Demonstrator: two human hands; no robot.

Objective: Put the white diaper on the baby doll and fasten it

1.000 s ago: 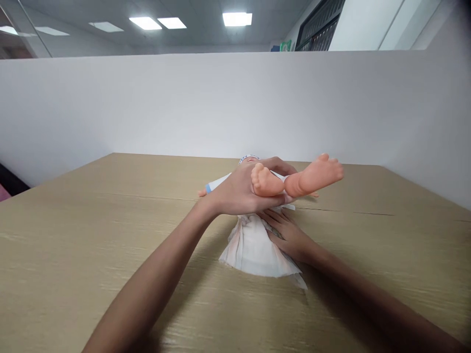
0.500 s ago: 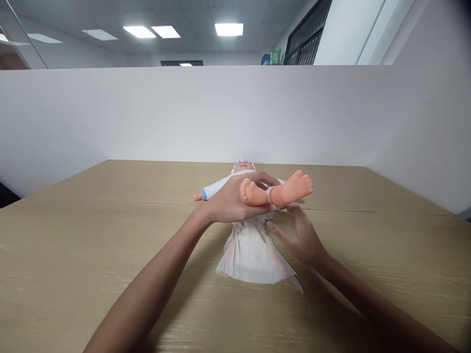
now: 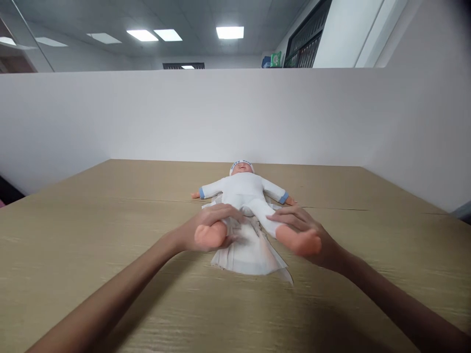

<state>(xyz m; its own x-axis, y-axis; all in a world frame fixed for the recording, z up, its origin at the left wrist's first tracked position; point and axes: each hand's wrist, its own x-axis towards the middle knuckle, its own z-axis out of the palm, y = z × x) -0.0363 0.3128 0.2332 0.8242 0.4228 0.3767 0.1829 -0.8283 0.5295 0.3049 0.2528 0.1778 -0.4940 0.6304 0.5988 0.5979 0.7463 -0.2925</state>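
Observation:
A baby doll (image 3: 243, 185) in a white suit with blue cuffs and a white headband lies on its back, head away from me, legs spread towards me. My left hand (image 3: 206, 220) is wrapped round the leg on the left, with that bare foot (image 3: 210, 236) in front of the palm. Over the other leg (image 3: 263, 213) lie the fingers of my right hand (image 3: 305, 225), gripping it near the ankle; its thumb is hidden. An unfolded white diaper (image 3: 250, 255) is spread under the doll's bottom, its front part flat towards me and side tabs showing by the hips.
The doll lies on a wide, tan wood-look tabletop (image 3: 147, 294) with a seam across it. White partition walls (image 3: 235, 113) rise behind and at the sides. Beyond the back wall are ceiling lights and a green package (image 3: 275, 59).
The doll's legs, held up together in my left hand before, are now lowered and parted. My right hand has moved from beside the diaper onto the right-hand leg.

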